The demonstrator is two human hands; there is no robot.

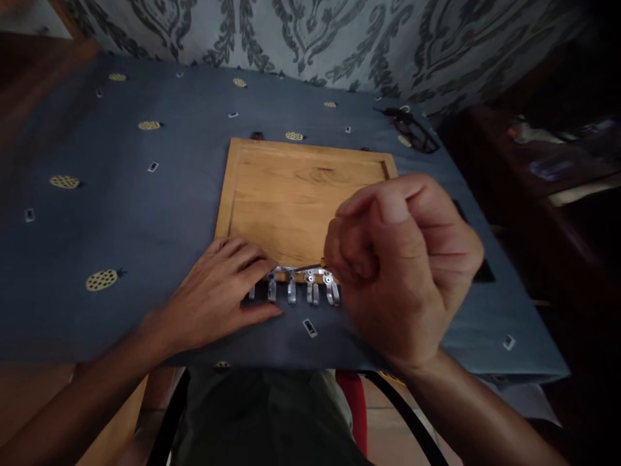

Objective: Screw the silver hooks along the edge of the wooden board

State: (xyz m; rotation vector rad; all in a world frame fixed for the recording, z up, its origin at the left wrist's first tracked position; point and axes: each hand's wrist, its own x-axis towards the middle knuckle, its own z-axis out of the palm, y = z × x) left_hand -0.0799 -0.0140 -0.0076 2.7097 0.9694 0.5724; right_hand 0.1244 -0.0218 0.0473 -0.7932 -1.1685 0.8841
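A framed wooden board (295,200) lies on the blue tablecloth. Along its near edge runs a metal rack with several hooks (292,288), fixed with cross-head screws at the right. My left hand (218,291) rests over the board's near left corner, fingers apart, with the thumb below the hooks and the index fingertip by the rack. My right hand (402,259) is closed round a screwdriver (313,266); its handle is mostly hidden in the fist. The thin shaft points left toward the rack, near the middle hooks.
Dark glasses (414,133) lie at the table's back right. A patterned curtain (310,39) hangs behind the blue tablecloth (160,220). A dark flat object (480,265) shows partly behind my right hand. Cluttered furniture (548,155) stands at the right.
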